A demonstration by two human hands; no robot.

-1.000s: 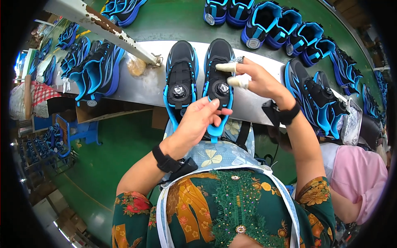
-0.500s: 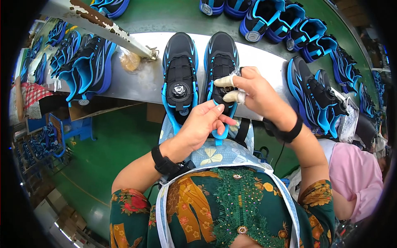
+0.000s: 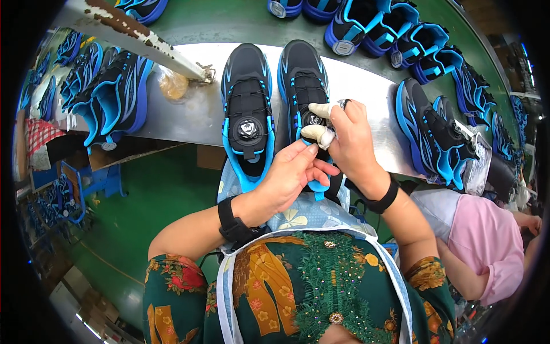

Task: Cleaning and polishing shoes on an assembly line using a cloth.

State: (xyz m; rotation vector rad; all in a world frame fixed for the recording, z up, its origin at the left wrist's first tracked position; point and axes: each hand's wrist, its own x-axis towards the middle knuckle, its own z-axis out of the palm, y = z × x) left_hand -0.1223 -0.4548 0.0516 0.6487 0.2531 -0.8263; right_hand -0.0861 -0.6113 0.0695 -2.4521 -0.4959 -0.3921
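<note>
— Where are the two shoes she works on?

— Side by side at the near edge of the metal table, toes pointing to its far edge, heels hanging a little over the near edge above her lap. The left shoe lies untouched, its round dial showing on the tongue. The right shoe is the one under both hands.

— What does the right hand do?

— The right hand sits on top of the right shoe's tongue, just where that shoe's dial is. Its grip is pressed together: thumb and forefinger, both wrapped in pale tape, pinch at the dial, which shows between the fingertips.

— And the left?

— The left hand lies at the heel end of the same shoe, below the right hand and touching it. Its fingers are loosely curled with the fingertips against the shoe's collar; whether that grip really pinches the shoe, I cannot tell, as the palm hides it.

— So the shoe sits between the two hands?

— Under them, rather: the toe half is free toward the far edge, the heel half is covered.

— What else is on the table?

— A crumpled plastic bag near a rusty bar to the left, more blue shoes at the left end, and another pair at the right end.
</note>
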